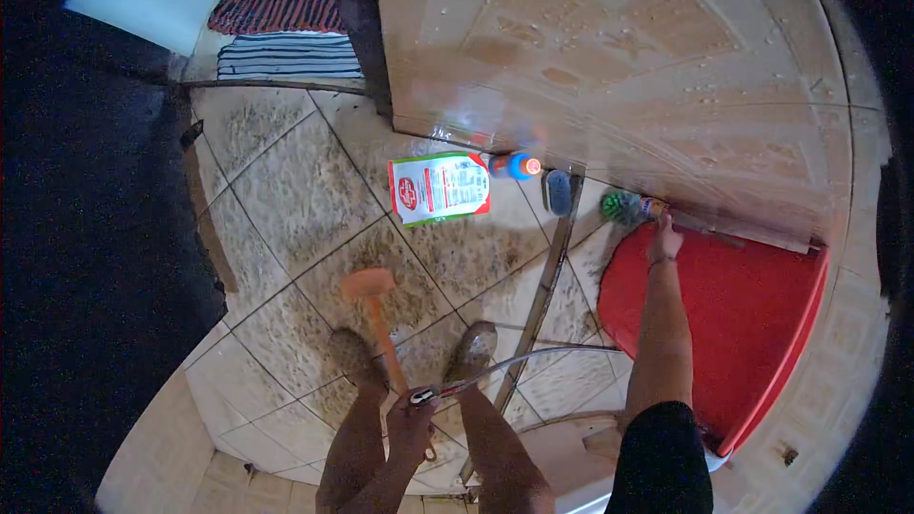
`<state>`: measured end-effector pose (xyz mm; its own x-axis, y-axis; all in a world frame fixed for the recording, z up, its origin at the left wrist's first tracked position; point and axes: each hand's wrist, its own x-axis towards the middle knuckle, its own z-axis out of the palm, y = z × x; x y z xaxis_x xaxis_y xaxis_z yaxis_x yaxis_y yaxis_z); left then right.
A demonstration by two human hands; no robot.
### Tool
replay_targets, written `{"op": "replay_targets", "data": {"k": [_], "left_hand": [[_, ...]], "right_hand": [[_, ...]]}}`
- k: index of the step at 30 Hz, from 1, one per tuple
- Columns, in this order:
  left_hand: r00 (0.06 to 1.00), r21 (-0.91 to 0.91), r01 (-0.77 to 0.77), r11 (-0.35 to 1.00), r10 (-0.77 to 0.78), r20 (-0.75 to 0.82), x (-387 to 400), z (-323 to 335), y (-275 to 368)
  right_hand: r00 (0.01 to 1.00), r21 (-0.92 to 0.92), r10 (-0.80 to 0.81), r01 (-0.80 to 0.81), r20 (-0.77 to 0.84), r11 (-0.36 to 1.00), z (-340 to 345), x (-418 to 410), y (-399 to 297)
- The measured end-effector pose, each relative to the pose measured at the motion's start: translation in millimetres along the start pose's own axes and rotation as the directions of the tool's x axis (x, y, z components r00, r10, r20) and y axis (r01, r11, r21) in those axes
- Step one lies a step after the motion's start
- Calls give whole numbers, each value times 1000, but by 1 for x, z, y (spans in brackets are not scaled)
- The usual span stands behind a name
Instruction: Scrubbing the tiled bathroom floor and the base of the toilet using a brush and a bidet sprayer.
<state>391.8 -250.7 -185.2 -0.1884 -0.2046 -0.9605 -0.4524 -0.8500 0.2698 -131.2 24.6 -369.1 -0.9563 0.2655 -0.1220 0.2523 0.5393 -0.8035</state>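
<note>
My left hand [410, 417] is closed around the handle of an orange long-handled tool [385, 339], its wide head blurred above the floor between my feet. The same hand also holds a small spray head [423, 395], from which a flexible hose [528, 355] curves off to the right. At the right, my right hand [665, 239] reaches over a red plastic-looking surface [728, 314]. Its fingers are on the labelled end of a small container [648, 208] with a knobbly green part [620, 207] at its other end. The exact kind of that container is unclear.
Dirt and water streak the tiled floor [307, 164]. By the wet tiled wall [571, 28] are a white-and-red refill pouch [443, 189], a blue bottle with an orange cap [525, 165] and a grey-blue scrub brush [557, 193]. A dark strip [535, 314] crosses the floor. Striped mats [285, 28] lie beyond.
</note>
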Motion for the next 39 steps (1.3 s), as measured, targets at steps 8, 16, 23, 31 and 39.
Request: {"op": "replay_targets", "data": {"k": [8,16,23,31,39], "left_hand": [[982,128,98,987,-75,-171,-2,-11,2],[989,101,106,989,-95,-111,-2,9,1],[998,-70,-55,996,53,-40,9,4,-26],[1000,-214,-21,977,22,1,11,6,-33],[997,-188,-79,979,77,-18,10,20,-24]], "right_hand": [[792,27,-302,340,530,940,174,-209,-52],[714,-238,-452,641,535,730,184,-215,-124],[835,-427,-482,551,267,717,71,-143,-99],[948,-135,-316,316,19,939,59,-45,-39],[647,-117,-557,701,521,704,159,-173,-27]]}}
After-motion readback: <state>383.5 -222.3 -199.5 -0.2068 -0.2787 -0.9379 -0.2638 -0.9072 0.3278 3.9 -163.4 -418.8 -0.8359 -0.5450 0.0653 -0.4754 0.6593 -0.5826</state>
